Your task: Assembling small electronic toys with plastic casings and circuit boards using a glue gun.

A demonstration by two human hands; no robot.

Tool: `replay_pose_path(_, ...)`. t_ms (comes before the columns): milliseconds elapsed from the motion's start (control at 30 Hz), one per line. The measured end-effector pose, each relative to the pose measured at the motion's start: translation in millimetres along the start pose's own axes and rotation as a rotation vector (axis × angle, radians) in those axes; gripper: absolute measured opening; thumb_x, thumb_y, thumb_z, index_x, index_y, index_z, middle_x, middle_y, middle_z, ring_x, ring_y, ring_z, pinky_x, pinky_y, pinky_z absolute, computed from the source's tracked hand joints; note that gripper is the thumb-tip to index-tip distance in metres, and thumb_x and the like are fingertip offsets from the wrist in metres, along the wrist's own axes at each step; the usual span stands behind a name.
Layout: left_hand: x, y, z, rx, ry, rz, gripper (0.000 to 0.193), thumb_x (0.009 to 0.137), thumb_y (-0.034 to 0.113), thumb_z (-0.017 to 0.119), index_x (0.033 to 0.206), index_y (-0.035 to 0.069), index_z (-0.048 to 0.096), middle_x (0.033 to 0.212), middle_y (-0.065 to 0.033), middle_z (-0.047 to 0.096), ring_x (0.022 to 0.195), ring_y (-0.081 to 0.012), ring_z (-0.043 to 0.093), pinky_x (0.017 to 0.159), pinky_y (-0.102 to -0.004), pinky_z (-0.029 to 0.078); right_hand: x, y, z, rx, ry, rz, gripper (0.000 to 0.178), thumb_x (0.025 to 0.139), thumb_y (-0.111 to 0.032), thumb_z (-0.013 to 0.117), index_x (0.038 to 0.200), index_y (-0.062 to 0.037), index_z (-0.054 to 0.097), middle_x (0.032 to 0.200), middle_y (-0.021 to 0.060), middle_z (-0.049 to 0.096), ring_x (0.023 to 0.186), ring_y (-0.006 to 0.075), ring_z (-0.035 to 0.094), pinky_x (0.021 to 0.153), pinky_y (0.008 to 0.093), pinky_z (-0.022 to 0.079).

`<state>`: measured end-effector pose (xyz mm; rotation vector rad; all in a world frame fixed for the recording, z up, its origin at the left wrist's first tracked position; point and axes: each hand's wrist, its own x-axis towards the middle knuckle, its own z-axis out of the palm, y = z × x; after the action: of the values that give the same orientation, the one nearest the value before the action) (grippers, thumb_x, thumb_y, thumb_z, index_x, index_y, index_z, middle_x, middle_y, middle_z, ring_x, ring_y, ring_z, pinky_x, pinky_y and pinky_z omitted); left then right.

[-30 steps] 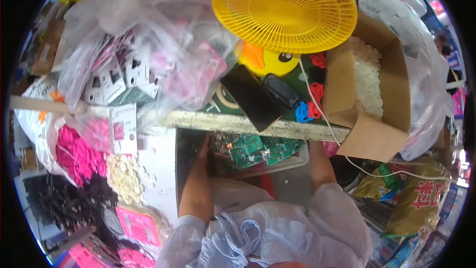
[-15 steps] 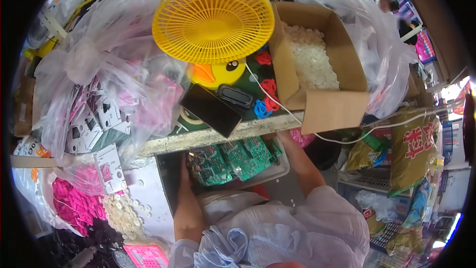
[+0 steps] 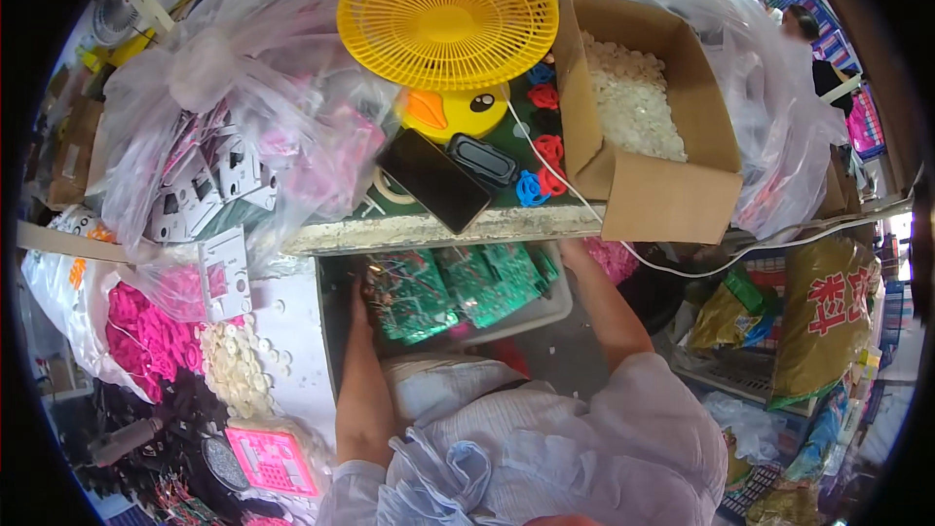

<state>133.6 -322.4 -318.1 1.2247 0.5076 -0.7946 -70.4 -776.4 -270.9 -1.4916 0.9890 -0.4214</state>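
- Circuit boards (image 3: 414, 300), green and loosely heaped, lie in a pale tray (image 3: 547, 314) below the worktable's chipped edge (image 3: 390, 235), between a worker's forearms (image 3: 365, 385).
- Left hand (image 3: 359, 292) is beside the tray's left end, right hand (image 3: 573, 251) near its right end; both are partly hidden, so whether their fingers are clamped on the tray or apart cannot be told.
- Boards could slide out, judging by the loose heap, if the tray tips or one end rises first.
- Thin wires (image 3: 390, 276) among them might snag should they scrape the table's underside.
- Black phone (image 3: 435, 180) reaches the edge with one corner; a jolt from below could drop it onto the boards.
- White cord (image 3: 672, 275) sags near the right arm, where an elbow could catch it.
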Motion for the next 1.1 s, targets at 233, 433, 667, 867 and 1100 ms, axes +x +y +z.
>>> replay_pose_path(233, 16, -6, -35, 0.010, 0.153, 0.183, 0.046, 0.093, 0.053, 0.059, 0.116, 0.014, 0.064, 0.091, -0.0051, 0.067, 0.061, -0.0191, 0.060, 0.050, -0.0326, 0.049, 19, 3, 48, -0.039, 0.028, -0.051, 0.050, 0.096, -0.023, 0.058, 0.141, -0.0025, 0.051, 0.142, 0.0123, 0.053, 0.127, 0.0230, 0.049, 0.103, 0.0364, 0.037)
replay_pose_path(433, 25, -19, -57, 0.042, 0.155, 0.101, 0.045, 0.094, 0.056, 0.058, 0.114, 0.016, 0.062, 0.083, -0.0043, 0.061, 0.055, -0.0177, 0.055, 0.047, -0.0287, 0.045, 46, -16, 59, -0.047, 0.052, -0.110, 0.047, 0.096, -0.022, 0.057, 0.139, -0.0025, 0.053, 0.137, 0.0128, 0.056, 0.121, 0.0230, 0.053, 0.096, 0.0358, 0.041)
replay_pose_path(667, 0, -7, -34, -0.051, 0.050, 0.096, 0.046, 0.093, 0.053, 0.062, 0.120, 0.017, 0.066, 0.101, -0.0018, 0.069, 0.085, -0.0162, 0.066, 0.070, -0.0323, 0.054, 47, -14, 54, -0.058, 0.055, -0.116, 0.044, 0.097, -0.021, 0.056, 0.137, -0.0026, 0.054, 0.132, 0.0133, 0.059, 0.114, 0.0229, 0.058, 0.087, 0.0350, 0.046)
replay_pose_path(867, 1, -3, -20, -0.033, 0.089, 0.097, 0.044, 0.095, 0.048, 0.062, 0.125, 0.016, 0.064, 0.103, -0.0003, 0.069, 0.090, -0.0156, 0.066, 0.077, -0.0317, 0.053, 50, -16, 48, -0.074, 0.037, -0.126, 0.041, 0.098, -0.020, 0.055, 0.135, -0.0027, 0.056, 0.128, 0.0138, 0.062, 0.108, 0.0229, 0.061, 0.080, 0.0344, 0.050)
replay_pose_path(1100, 0, -8, -8, 0.073, 0.110, 0.191, 0.050, 0.093, 0.049, 0.067, 0.127, 0.014, 0.061, 0.094, -0.0013, 0.067, 0.073, -0.0107, 0.060, 0.062, -0.0305, 0.051, 38, -11, 27, -0.083, 0.026, -0.106, 0.038, 0.098, -0.019, 0.053, 0.132, -0.0028, 0.058, 0.123, 0.0143, 0.065, 0.101, 0.0228, 0.066, 0.072, 0.0336, 0.054)
